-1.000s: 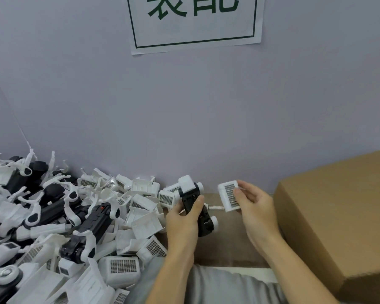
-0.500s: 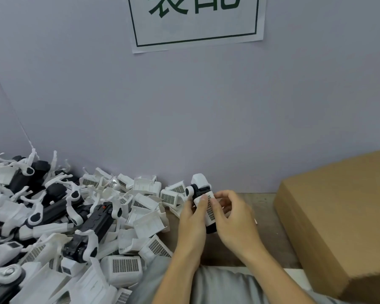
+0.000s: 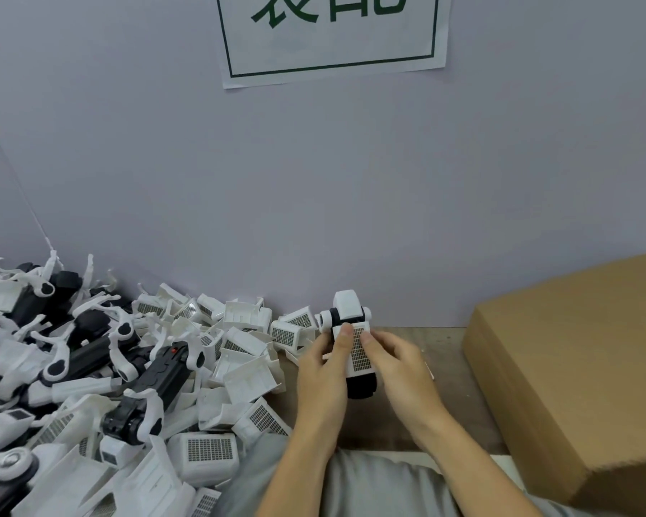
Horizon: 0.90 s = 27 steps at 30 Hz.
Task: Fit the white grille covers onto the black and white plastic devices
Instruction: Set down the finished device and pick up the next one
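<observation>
Head view, single frame. Both hands meet above the brown table [image 3: 444,352], just in front of the grey wall [image 3: 314,199].

Left hand [image 3: 323,371]: fingers curled round the left side of a black and white device [image 3: 347,311], thumb pressed on the upper edge of a white grille cover [image 3: 358,354]. Right hand [image 3: 398,361]: thumb and fingers curled on the cover's right side. So both hands grip the same assembly. The cover lies flat against the device face, grille towards the camera. Whether it is fully seated cannot be told; the hands hide its side edges.

The device's white top and two round side lugs show above the fingers; its black lower end shows between the wrists. The rest is hidden.

Left of the hands: a heap of parts [image 3: 109,367], loose grille covers mixed with black bodies and white curved arms. It is cut off by the left and bottom frame edges, and individual pieces are hard to separate.

Right: a cardboard box [image 3: 575,367], cut off at the right edge. Above: a paper sign [image 3: 332,50] with green characters, top cropped, not readable in full.
</observation>
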Available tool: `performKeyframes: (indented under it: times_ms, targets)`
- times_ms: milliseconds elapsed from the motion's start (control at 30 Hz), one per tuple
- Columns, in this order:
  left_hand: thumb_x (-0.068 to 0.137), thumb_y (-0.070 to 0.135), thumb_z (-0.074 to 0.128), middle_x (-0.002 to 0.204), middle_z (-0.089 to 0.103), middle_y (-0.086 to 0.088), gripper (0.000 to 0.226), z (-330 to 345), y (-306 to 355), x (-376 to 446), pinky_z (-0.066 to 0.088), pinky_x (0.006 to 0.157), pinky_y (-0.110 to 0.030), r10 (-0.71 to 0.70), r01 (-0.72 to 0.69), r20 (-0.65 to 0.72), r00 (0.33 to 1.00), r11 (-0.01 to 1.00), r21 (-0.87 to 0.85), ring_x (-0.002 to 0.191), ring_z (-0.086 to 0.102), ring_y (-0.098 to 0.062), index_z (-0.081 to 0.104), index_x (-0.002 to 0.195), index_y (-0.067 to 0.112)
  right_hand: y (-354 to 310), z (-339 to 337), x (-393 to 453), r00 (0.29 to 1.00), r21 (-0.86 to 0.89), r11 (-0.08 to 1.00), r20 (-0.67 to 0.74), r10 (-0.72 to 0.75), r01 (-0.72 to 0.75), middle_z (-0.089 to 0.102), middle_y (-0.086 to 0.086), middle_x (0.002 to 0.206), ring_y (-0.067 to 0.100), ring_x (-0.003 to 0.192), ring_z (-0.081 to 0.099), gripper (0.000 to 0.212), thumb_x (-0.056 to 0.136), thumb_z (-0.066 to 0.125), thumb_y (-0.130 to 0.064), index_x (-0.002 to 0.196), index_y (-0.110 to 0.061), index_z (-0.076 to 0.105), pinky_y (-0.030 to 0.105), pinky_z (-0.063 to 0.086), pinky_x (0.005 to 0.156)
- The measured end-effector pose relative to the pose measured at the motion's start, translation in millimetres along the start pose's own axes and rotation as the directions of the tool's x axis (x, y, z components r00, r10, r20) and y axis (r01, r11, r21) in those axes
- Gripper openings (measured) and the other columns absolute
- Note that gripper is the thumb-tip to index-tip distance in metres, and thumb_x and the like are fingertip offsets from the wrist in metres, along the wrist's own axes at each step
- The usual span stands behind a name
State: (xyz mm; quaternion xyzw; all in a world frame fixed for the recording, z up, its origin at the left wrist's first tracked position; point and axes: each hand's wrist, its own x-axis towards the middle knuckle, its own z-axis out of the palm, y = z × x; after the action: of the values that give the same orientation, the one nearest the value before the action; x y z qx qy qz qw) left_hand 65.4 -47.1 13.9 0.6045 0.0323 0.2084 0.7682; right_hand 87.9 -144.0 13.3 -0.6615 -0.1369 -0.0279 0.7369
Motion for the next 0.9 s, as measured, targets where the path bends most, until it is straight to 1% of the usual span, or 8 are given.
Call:
performKeyframes:
  times_ms: [100,267,367,467,600,700,800,900]
  targets:
    - [0.099,0.021,0.056,0.096,0.078,-0.008,0.020,-0.5,3.1,-1.3,0.058,0.072,-0.024,-0.037,0.039,0.028,0.999,0.998,-0.057,0.089,0.074,-0.019,0.074,0.105,0.013,-0.6,-3.2,-0.3,0.997,0.093,0.994,0.056,0.051,-0.056,0.078,0.004,0.098,0.019,0.095,0.074,0.021,0.100,0.057,-0.019,0.100,-0.017,0.077,0.029,0.059,0.080]
    - [0.098,0.020,0.059,0.098,0.076,-0.014,0.018,-0.1,3.2,-2.9,0.060,0.081,-0.036,-0.002,0.002,0.051,0.999,1.000,-0.005,0.094,0.073,-0.029,0.073,0.105,0.011,0.3,-5.1,2.7,1.000,0.033,0.999,-0.005,0.023,-0.022,0.078,0.001,0.093,0.018,0.092,0.074,0.017,0.099,0.059,-0.015,0.098,-0.019,0.075,0.024,0.058,0.074]
    - [0.098,0.030,0.059,0.091,0.078,-0.008,0.024,1.8,3.6,-3.6,0.060,0.077,-0.031,0.019,-0.020,0.021,1.000,0.999,0.030,0.090,0.074,-0.023,0.079,0.092,0.020,0.6,-4.9,1.6,1.000,0.051,0.999,0.000,0.000,0.000,0.078,0.003,0.093,0.017,0.090,0.075,0.023,0.091,0.066,-0.032,0.101,-0.014,0.074,0.026,0.059,0.073]
    - [0.101,0.035,0.053,0.091,0.078,-0.008,0.032,2.3,3.1,-3.8,0.058,0.083,-0.040,0.005,-0.005,0.012,1.000,0.999,0.045,0.092,0.074,-0.024,0.080,0.089,0.022,0.3,-3.7,1.1,0.999,0.113,0.993,0.050,0.014,-0.019,0.078,0.006,0.096,0.018,0.092,0.075,0.032,0.088,0.065,-0.040,0.101,-0.012,0.076,0.026,0.060,0.075]
    - [0.100,0.019,0.056,0.095,0.077,-0.009,0.019,1.2,3.9,-5.2,0.058,0.074,-0.027,0.015,-0.017,0.061,0.998,0.999,0.038,0.089,0.073,-0.020,0.075,0.099,0.020,2.7,-3.9,1.5,0.997,0.117,0.992,0.061,0.050,-0.057,0.078,0.009,0.096,0.024,0.094,0.075,0.025,0.100,0.057,-0.027,0.097,-0.014,0.079,0.031,0.061,0.078]
    - [0.097,0.008,0.060,0.093,0.078,-0.008,0.016,0.3,5.1,-6.3,0.056,0.067,-0.021,0.012,-0.015,0.119,0.993,0.999,0.030,0.085,0.074,-0.016,0.073,0.103,0.016,4.5,-7.1,3.1,0.992,0.215,0.970,0.081,0.095,-0.110,0.076,0.015,0.102,0.031,0.101,0.073,0.023,0.101,0.054,-0.018,0.106,-0.011,0.076,0.042,0.058,0.086]
    - [0.098,0.009,0.058,0.095,0.078,-0.007,0.018,0.3,5.3,-6.6,0.059,0.074,-0.027,0.031,-0.034,0.125,0.992,0.999,0.027,0.089,0.074,-0.019,0.073,0.106,0.013,3.9,-10.9,4.0,0.979,0.324,0.929,0.151,0.137,-0.180,0.074,0.019,0.109,0.032,0.105,0.071,0.030,0.089,0.062,-0.024,0.112,-0.007,0.073,0.043,0.055,0.089]
    - [0.100,0.013,0.055,0.095,0.077,-0.010,0.020,1.6,4.5,-6.6,0.060,0.082,-0.037,0.051,-0.055,0.092,0.994,0.997,0.046,0.091,0.074,-0.025,0.074,0.105,0.012,4.7,-9.7,4.3,0.978,0.323,0.928,0.146,0.146,-0.187,0.074,0.018,0.107,0.031,0.103,0.072,0.038,0.084,0.065,-0.031,0.112,-0.007,0.072,0.042,0.056,0.086]
